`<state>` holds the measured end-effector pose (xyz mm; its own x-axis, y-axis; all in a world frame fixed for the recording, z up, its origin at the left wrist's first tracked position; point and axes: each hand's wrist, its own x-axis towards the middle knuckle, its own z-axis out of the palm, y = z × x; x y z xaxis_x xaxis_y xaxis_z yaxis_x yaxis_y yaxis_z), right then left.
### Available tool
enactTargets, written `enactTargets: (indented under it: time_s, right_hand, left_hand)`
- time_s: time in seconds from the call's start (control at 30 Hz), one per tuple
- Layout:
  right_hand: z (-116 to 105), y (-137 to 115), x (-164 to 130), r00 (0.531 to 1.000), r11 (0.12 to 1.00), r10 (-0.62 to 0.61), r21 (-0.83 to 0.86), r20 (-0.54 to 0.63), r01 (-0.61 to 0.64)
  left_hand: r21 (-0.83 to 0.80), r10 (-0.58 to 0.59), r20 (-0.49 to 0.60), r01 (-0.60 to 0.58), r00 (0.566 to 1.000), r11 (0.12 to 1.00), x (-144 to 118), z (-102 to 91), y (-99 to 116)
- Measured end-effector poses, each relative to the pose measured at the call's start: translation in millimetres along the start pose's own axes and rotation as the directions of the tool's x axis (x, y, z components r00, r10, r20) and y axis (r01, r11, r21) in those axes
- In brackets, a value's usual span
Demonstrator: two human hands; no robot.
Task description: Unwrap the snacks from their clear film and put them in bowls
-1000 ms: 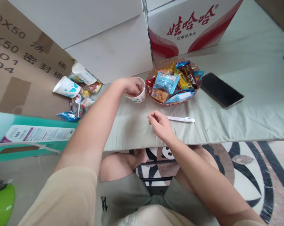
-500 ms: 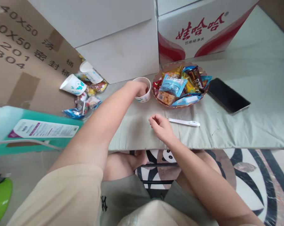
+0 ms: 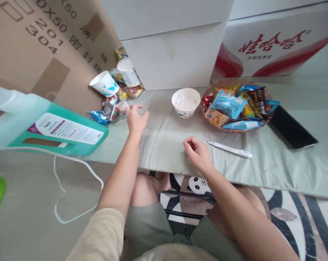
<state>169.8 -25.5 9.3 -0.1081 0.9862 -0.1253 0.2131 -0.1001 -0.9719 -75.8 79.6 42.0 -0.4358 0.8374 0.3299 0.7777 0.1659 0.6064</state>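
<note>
My left hand [image 3: 136, 119] hovers over the pale green cloth [image 3: 164, 145], fingers spread, with nothing in it, close to a heap of small snack packets [image 3: 113, 108] on the left. A white paper cup [image 3: 186, 102] stands upright and appears empty, to the right of that hand. My right hand [image 3: 198, 152] rests on the cloth near the front edge, fingers curled loosely, nothing visible in it. A white pen [image 3: 230, 149] lies just right of it. A glass bowl [image 3: 236, 128] full of wrapped snacks sits behind the pen.
Two paper cups [image 3: 105, 83] lie tipped over by the snack heap. White boxes [image 3: 177, 61] and a red-and-white carton [image 3: 275, 50] line the back. A dark phone [image 3: 291, 128] lies at right. A teal jug [image 3: 49, 127] and a white cable [image 3: 71, 174] are at left.
My left hand has come out of the paper cup and moved left toward the snack heap. The view has swung left. My right hand has stayed put.
</note>
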Motion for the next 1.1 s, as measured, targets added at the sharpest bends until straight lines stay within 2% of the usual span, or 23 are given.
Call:
enactTargets:
  time_s: [0.07,0.17,0.23,0.3,0.37,0.43,0.53,0.63,0.7,0.77,0.8,0.83,0.87,0.9,0.97,1.03,1.1]
  right_hand:
    - [2,1,-1,1.0,0.999,-0.013,-0.042,0.01,0.013]
    - [4,0,-2,1.0,0.996,-0.024,-0.088,0.012,0.025]
    - [5,-2,-2,1.0,0.995,-0.016,-0.102,0.005,0.017]
    - [7,-3,-2,1.0,0.995,-0.002,-0.103,-0.01,0.001]
    - [7,-4,-2,1.0,0.996,0.005,-0.094,-0.025,-0.007]
    - [7,-3,-2,0.999,0.996,0.006,-0.087,-0.032,-0.009]
    - [5,-3,-3,0.999,0.996,0.01,-0.085,-0.036,-0.013]
    - [3,-1,-5,0.999,0.999,0.002,-0.054,-0.042,-0.004]
    - [3,0,-5,0.999,1.0,-0.005,-0.012,-0.047,0.004]
    - [2,1,-4,0.998,0.998,-0.003,0.056,-0.058,0.006]
    - [2,2,-3,0.998,0.994,-0.002,0.105,-0.065,0.009]
    - [1,2,-2,0.998,0.987,-0.003,0.162,-0.07,0.014]
    - [0,3,-1,0.997,0.975,-0.01,0.221,-0.072,0.026]
    - [-2,4,-1,0.997,0.962,-0.025,0.268,-0.074,0.044]
    - [-6,6,1,0.994,0.955,-0.065,0.284,-0.085,0.086]
    - [-11,8,1,0.989,0.97,-0.08,0.221,-0.123,0.105]
    - [-17,10,0,0.98,0.982,-0.069,0.158,-0.184,0.099]
  left_hand:
    - [0.216,-0.007,0.006,0.006,1.0,0.976,18,-2.2,-21]
    - [0.426,-0.051,0.166,-0.025,0.985,0.904,46,-10.6,-41]
    - [0.499,-0.062,0.25,-0.074,0.966,0.863,56,-13.8,-47]
    - [0.526,-0.055,0.287,-0.109,0.956,0.843,61,-14.1,-49]
    - [0.508,-0.042,0.285,-0.114,0.958,0.854,65,-14.3,-50]
    - [0.425,-0.019,0.246,-0.09,0.969,0.901,69,-18.2,-53]
    - [0.205,0.006,0.144,-0.036,0.99,0.978,77,-32.9,-57]
    - [-0.032,0.018,0.046,-0.017,0.999,0.999,78,-48.8,-55]
    - [-0.236,0.018,-0.043,-0.028,0.999,0.971,67,-51.9,-44]
    - [-0.447,-0.016,-0.072,-0.017,0.997,0.894,41,-46.1,-26]
    - [-0.542,-0.063,-0.036,0.034,0.997,0.839,22,-40.2,-16]
    - [-0.624,-0.114,0.109,0.157,0.987,0.765,1,-33.0,-5]
    - [-0.664,-0.127,0.28,0.287,0.952,0.69,-21,-25.2,6]
    - [-0.675,-0.084,0.418,0.371,0.905,0.638,-45,-17.3,16]
    - [-0.655,0.026,0.609,0.483,0.793,0.581,-86,-3.4,32]
    - [-0.642,0.16,0.705,0.527,0.691,0.557,-116,7.4,41]
    - [-0.681,0.291,0.702,0.492,0.65,0.542,-131,16.3,45]
